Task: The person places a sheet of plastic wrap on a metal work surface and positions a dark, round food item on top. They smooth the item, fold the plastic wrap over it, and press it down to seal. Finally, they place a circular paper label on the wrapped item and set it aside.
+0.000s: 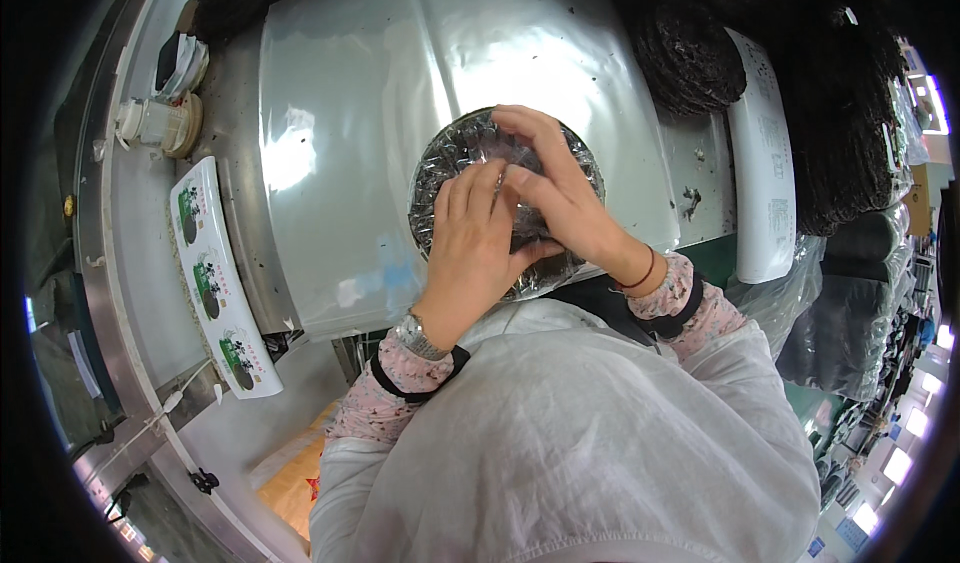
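Before me sits a round, dark bundle [439,165], apparently dried seaweed, wrapped in shiny, wrinkled clear plastic film. It lies at the near side of a sheet-covered tabletop [337,135]. My left hand [476,233] lies across the top of the bundle, its fingers close together and its thumb stretched to the right. From the right, my right hand [562,188] curves over the bundle, with its thumb beside my left fingertips and its fingers reaching to the far part. Both hands touch the film; whether they pinch it is hidden.
Left are a printed white packaging stack [225,285] and a clear jar [161,124]. Right are a coiled dark seaweed disc [690,56], another white printed stack [765,165] and a large dark seaweed pile [847,135]. Plastic-wrapped dark bundles [840,330] stand farther right.
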Available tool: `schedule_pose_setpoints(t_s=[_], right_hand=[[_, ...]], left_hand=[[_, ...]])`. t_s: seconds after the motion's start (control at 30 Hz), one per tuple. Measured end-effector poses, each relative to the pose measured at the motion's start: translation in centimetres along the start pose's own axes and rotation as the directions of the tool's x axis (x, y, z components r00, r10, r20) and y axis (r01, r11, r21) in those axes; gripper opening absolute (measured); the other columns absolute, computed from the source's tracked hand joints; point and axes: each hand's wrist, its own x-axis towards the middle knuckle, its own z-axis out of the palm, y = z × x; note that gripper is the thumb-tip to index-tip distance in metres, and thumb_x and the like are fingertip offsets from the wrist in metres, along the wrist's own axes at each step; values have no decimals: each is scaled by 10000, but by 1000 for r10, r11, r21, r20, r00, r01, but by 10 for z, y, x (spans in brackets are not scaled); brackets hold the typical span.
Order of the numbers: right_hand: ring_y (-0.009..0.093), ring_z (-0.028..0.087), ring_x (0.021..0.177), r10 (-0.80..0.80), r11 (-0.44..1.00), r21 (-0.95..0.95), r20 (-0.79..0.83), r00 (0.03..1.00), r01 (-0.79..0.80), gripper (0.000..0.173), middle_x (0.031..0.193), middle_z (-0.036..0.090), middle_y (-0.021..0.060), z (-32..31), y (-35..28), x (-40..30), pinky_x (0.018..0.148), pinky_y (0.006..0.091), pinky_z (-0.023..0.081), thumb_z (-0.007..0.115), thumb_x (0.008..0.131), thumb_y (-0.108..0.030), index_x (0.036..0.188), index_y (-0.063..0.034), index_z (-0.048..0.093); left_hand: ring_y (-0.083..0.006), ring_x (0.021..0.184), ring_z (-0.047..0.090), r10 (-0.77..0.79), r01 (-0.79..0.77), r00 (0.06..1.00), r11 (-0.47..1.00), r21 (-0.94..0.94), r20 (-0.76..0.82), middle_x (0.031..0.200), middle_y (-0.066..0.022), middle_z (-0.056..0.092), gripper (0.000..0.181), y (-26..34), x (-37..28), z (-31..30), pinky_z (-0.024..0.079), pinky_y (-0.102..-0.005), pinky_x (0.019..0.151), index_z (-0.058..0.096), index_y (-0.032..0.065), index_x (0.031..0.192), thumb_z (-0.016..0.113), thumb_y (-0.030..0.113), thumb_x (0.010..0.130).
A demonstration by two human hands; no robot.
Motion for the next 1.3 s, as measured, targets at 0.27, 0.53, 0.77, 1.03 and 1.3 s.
schedule_pose_setpoints(t_s=[0.27, 0.53, 0.77, 1.03, 1.3], right_hand=[[361, 549, 1284, 82, 997, 24, -196, 977, -78, 478, 1398, 556, 235, 19, -7, 4, 1105, 443, 421, 480, 1082, -336, 1373, 36, 554], [237, 607, 1168, 358, 830, 528, -260, 897, -178, 433, 1257, 661, 146, 15, -8, 10, 1070, 386, 462, 405, 1117, -303, 1280, 37, 618], [235, 615, 1207, 139, 876, 478, -376, 916, 63, 393, 1355, 605, 147, -42, -32, -6, 1088, 376, 476, 481, 1109, -269, 1351, 30, 558], [317, 650, 1165, 231, 920, 356, -150, 961, -165, 415, 1387, 577, 193, -26, -25, -22, 997, 384, 528, 540, 1089, -243, 1398, 34, 536], [364, 645, 1122, -223, 879, -426, 34, 974, 216, 317, 1326, 667, 169, -2, 5, -18, 985, 463, 502, 589, 1036, -214, 1223, 16, 699]], left_hand=[[-414, 1469, 367, 37, -36, 999, 998, -47, 32, 1497, -173, 474, 512, 0, 3, 0, 320, -575, 1152, 662, 54, 1303, 788, 266, 854], [-355, 1473, 399, 68, -68, 997, 998, -12, 35, 1475, -104, 545, 401, 1, 4, 1, 323, -547, 1159, 691, 77, 1272, 747, 220, 902], [-332, 1367, 491, 87, -86, 996, 995, 43, -9, 1353, -79, 614, 289, 2, 6, 3, 372, -505, 1122, 732, 93, 1154, 757, 216, 893], [-315, 1237, 558, 68, -65, 997, 995, 71, -46, 1231, -71, 672, 240, 6, 5, 4, 418, -472, 1059, 749, 90, 1080, 763, 206, 871], [-347, 1143, 542, 15, -15, 1000, 1000, 6, 15, 1183, -108, 647, 258, 0, 0, 4, 438, -481, 1024, 731, 51, 1028, 772, 143, 790]])
